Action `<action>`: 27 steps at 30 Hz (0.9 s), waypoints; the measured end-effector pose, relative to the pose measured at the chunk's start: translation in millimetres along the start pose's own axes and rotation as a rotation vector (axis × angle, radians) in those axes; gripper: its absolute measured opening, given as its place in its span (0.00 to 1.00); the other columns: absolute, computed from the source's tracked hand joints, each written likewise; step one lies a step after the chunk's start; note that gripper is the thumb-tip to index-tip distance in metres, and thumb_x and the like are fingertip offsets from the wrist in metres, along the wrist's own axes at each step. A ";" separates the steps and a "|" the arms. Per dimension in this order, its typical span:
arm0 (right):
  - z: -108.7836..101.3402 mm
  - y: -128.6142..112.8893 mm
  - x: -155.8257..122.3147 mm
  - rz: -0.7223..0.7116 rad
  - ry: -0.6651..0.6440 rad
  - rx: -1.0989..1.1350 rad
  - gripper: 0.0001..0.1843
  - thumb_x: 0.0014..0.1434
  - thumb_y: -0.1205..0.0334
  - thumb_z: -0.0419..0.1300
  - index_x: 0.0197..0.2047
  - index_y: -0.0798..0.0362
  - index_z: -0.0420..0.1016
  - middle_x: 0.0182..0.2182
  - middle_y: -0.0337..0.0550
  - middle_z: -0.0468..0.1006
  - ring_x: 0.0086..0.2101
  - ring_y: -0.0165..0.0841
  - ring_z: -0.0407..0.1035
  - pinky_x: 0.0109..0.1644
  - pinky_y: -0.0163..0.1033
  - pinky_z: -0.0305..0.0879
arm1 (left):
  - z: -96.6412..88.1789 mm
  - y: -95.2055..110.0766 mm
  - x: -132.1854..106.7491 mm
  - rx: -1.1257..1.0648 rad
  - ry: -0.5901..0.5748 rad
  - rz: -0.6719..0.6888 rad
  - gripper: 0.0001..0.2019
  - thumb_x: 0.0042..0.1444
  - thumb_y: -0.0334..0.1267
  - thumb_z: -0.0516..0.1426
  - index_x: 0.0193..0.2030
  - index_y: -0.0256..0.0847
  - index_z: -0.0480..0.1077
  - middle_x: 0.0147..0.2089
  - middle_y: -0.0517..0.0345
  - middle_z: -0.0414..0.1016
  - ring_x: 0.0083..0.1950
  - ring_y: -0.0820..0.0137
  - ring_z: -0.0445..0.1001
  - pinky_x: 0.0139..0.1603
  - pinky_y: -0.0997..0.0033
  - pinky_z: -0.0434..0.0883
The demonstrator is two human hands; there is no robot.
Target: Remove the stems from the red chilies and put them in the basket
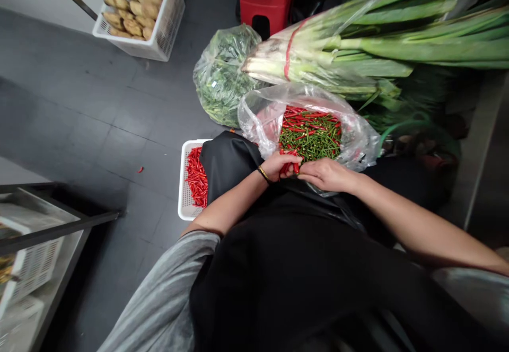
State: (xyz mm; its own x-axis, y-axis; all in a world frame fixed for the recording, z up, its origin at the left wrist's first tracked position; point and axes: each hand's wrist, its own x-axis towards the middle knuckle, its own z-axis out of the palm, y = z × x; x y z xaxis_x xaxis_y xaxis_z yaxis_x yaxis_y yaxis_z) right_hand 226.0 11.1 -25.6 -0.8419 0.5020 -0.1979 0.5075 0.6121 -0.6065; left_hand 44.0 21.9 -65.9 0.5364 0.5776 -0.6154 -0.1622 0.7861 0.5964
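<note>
Pinching red chilli peppers (289,168) tight in the left grip (280,165) at the front rim of a clear plastic bag (360,142) of green-stemmed chillies (310,137), close to the work; right grip (326,175) held just beside, fingers together, any hold unclear; white plastic crate (182,182) of red chillies (196,177) placed left of the bag.

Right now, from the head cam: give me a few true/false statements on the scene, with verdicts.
1. The left hand holds red chilies. True.
2. The gold bangle is on the right wrist. False: it is on the left wrist.
3. The white plastic basket holds green chilies. False: its chilies are red.
4. The right hand is at the mouth of the clear plastic bag. True.
5. A red band ties the bundle of green stalks. True.
</note>
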 end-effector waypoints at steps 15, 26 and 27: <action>-35.7 43.6 66.6 0.473 -0.141 -0.583 0.19 0.65 0.64 0.46 0.52 0.58 0.73 0.41 0.58 0.76 0.37 0.41 0.73 0.36 0.40 0.58 | -8.8 3.2 5.0 -0.217 0.193 0.021 0.02 0.46 0.29 0.55 0.28 0.36 0.66 0.23 0.58 0.74 0.17 0.78 0.60 0.15 0.79 0.47; 16.6 4.4 2.1 0.051 0.517 -0.177 0.13 0.66 0.59 0.52 0.43 0.51 0.78 0.40 0.49 0.79 0.41 0.36 0.71 0.47 0.41 0.65 | -3.5 -7.0 10.9 -0.156 0.059 0.177 0.19 0.39 0.43 0.69 0.25 0.36 0.65 0.17 0.66 0.62 0.17 0.82 0.57 0.17 0.77 0.47; 19.7 3.6 2.2 0.089 0.541 -0.083 0.12 0.65 0.57 0.53 0.41 0.51 0.78 0.39 0.48 0.79 0.41 0.37 0.71 0.47 0.42 0.66 | -4.4 -7.0 10.2 -0.128 0.059 0.194 0.18 0.39 0.43 0.69 0.26 0.36 0.65 0.18 0.66 0.63 0.17 0.82 0.57 0.17 0.77 0.47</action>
State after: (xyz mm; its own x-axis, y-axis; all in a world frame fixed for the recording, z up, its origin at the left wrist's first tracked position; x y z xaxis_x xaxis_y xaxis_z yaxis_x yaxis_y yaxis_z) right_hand 222.4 2.4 -43.5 -0.5919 0.7830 0.1910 0.6038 0.5878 -0.5385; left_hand 47.0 23.3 -78.6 0.4362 0.7294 -0.5269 -0.3635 0.6785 0.6383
